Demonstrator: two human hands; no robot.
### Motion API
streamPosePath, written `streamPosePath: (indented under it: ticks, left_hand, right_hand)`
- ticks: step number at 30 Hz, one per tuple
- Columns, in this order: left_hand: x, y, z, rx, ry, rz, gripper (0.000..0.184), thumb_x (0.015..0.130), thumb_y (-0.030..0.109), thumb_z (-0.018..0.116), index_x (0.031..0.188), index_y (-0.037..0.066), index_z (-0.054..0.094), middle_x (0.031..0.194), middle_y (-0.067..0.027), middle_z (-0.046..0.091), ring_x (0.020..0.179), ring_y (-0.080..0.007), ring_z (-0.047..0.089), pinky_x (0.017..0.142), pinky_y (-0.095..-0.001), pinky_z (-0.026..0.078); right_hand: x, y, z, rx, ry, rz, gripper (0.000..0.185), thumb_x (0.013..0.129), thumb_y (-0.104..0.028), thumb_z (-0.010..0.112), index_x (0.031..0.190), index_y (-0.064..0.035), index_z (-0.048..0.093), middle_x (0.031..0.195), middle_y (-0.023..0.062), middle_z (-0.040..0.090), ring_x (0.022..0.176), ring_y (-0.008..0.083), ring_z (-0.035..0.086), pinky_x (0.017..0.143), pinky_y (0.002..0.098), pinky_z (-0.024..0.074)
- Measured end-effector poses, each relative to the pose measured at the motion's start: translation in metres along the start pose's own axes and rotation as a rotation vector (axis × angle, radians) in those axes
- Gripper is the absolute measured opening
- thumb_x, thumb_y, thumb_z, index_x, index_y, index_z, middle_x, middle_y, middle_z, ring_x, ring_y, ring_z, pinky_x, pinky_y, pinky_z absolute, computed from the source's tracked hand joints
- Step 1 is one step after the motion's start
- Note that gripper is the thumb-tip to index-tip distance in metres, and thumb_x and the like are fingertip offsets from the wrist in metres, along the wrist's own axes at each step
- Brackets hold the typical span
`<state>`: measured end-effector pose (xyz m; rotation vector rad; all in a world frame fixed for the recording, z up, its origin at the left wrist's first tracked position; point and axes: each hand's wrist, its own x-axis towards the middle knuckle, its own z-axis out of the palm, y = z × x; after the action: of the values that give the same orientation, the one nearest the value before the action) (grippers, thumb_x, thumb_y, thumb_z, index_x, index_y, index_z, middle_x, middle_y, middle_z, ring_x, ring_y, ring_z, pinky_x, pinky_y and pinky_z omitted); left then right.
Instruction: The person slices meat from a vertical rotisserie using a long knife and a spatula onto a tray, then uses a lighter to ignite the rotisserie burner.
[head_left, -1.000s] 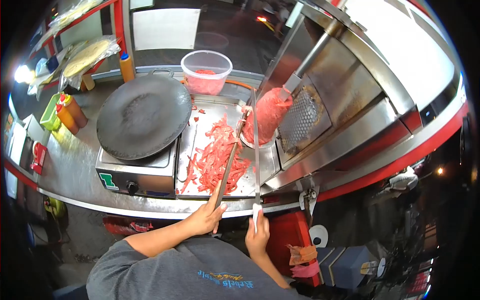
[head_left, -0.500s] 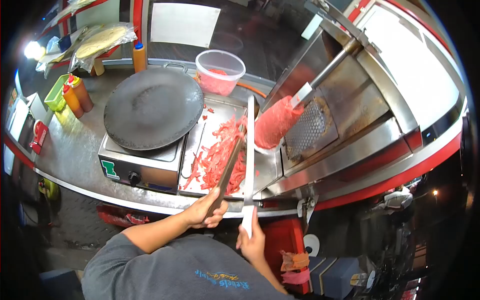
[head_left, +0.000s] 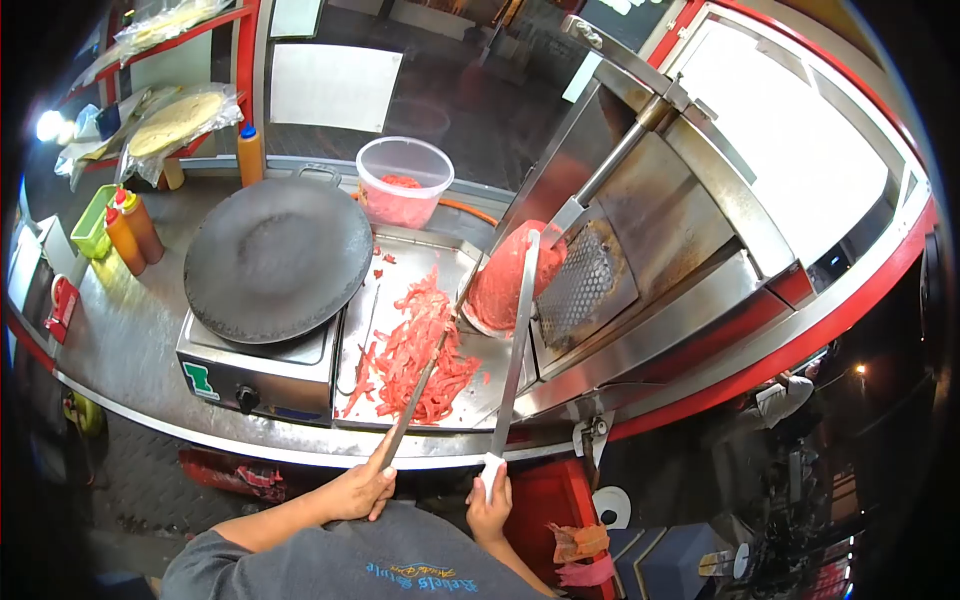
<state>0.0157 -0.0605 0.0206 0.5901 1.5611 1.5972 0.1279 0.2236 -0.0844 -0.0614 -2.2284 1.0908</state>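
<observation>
My left hand (head_left: 362, 488) is closed around what look like long metal tongs (head_left: 418, 392), whose far end reaches over the sliced meat to the left side of the meat cone. My right hand (head_left: 490, 506) grips the white handle of a long knife (head_left: 515, 360). The blade points away from me, its upper part in front of the reddish meat cone (head_left: 505, 282) on the vertical spit (head_left: 622, 160). Whether the edge touches the meat I cannot tell. Strips of sliced meat (head_left: 420, 350) lie heaped on the metal tray (head_left: 408, 258) below.
A round black griddle (head_left: 275, 260) sits on a burner (head_left: 300, 385) left of the tray. Behind stands a clear tub (head_left: 405, 170) with red meat inside. Sauce bottles (head_left: 125, 240) and a green basket (head_left: 92, 225) are far left. The grill's perforated panel (head_left: 585, 280) flanks the cone.
The view has shifted, so the counter appears lower and further left. The knife's upper blade has moved from beside the cone to in front of it. Both hands keep their tools.
</observation>
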Motion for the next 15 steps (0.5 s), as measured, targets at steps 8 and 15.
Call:
streamPosePath:
  ticks: [8,15]
  left_hand:
    - [0.022,0.014,0.006,0.073,0.046,-0.041,0.078,0.119,0.029,0.037,0.170,0.017,-0.022,0.075,-0.0082,0.053,0.053,-0.0198,0.057,0.057,-0.0365,0.055]
    - [0.036,0.022,0.010,0.130,0.090,-0.001,0.079,0.119,0.033,0.037,0.170,0.017,-0.020,0.077,-0.0100,0.056,0.055,-0.0210,0.059,0.054,-0.0367,0.055]
  right_hand:
    - [0.095,-0.035,0.018,-0.129,0.033,-0.078,0.061,0.103,-0.001,0.065,0.160,0.0049,0.044,0.119,0.0266,0.067,0.097,0.0351,0.067,0.086,0.0424,0.0555]
    - [0.000,-0.022,-0.001,-0.238,0.009,-0.068,0.062,0.101,-0.001,0.068,0.159,0.0042,0.046,0.117,0.0282,0.066,0.100,0.0424,0.067,0.088,0.0467,0.0555]
